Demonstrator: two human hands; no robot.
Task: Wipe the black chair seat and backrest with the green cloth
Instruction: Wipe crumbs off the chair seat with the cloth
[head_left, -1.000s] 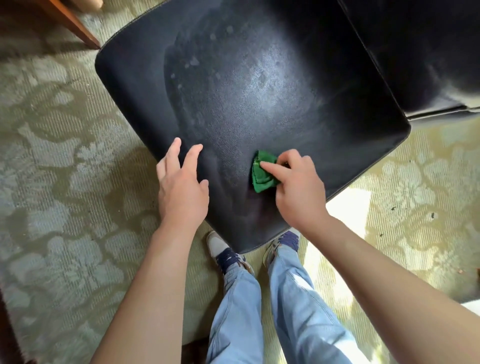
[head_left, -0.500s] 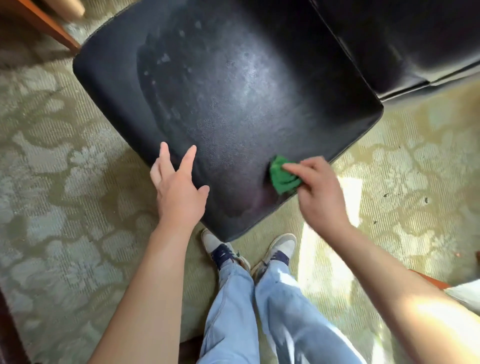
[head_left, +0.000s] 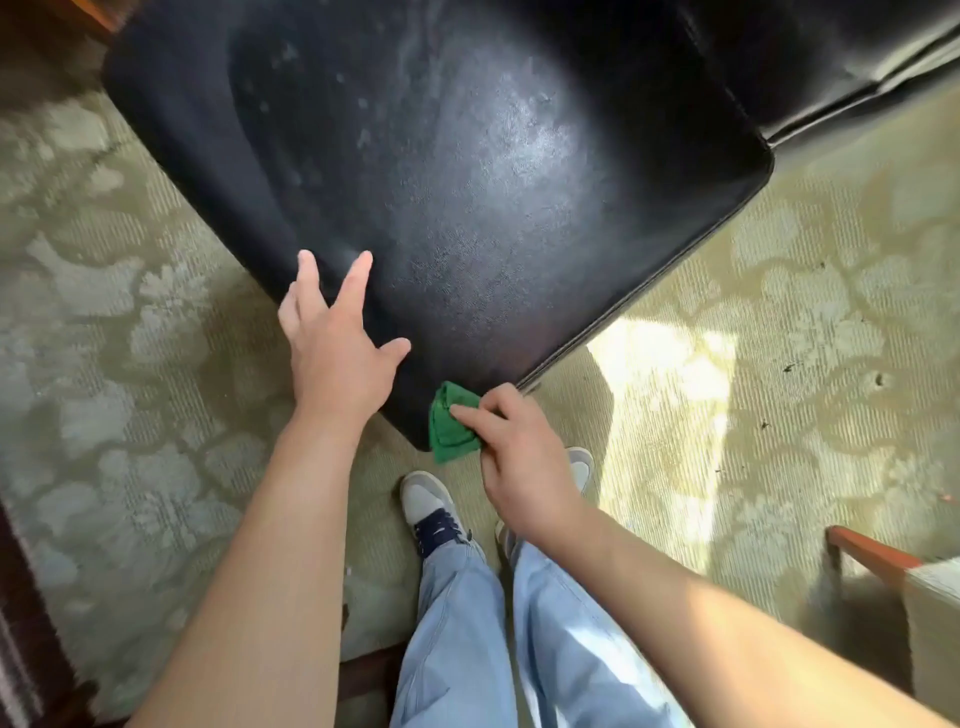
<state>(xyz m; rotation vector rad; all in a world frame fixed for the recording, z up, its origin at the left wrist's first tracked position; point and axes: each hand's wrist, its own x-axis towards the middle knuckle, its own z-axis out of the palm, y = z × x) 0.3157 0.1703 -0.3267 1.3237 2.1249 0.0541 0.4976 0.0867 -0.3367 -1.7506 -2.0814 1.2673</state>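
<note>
At the near corner of the black chair seat (head_left: 467, 208), your right hand (head_left: 524, 467) presses the green cloth (head_left: 452, 426) against the rounded edge, fingers (head_left: 470, 415) closed over the bunched fabric so that part of it hangs just off the corner, above the carpet (head_left: 130, 364). Your left hand (head_left: 337, 353) lies flat on the seat just beside that corner, along its left edge, fingers spread wide and holding nothing, thumb pointing toward the cloth but not touching it. Across the seat from the corner, pale dusty patches and a dull sheen mark the leather. Beyond the seat's far right side, the black backrest (head_left: 831, 62) rises out of view at the top edge. Directly below the corner stand your two grey sneakers (head_left: 426, 504) and light blue jeans (head_left: 467, 623), with the right shoe partly hidden behind your right wrist. A bright patch of sunlight falls on the patterned green carpet just right of the corner. Farther right of it, near the frame's edge, sits a piece of orange-brown wooden furniture (head_left: 872, 556).
</note>
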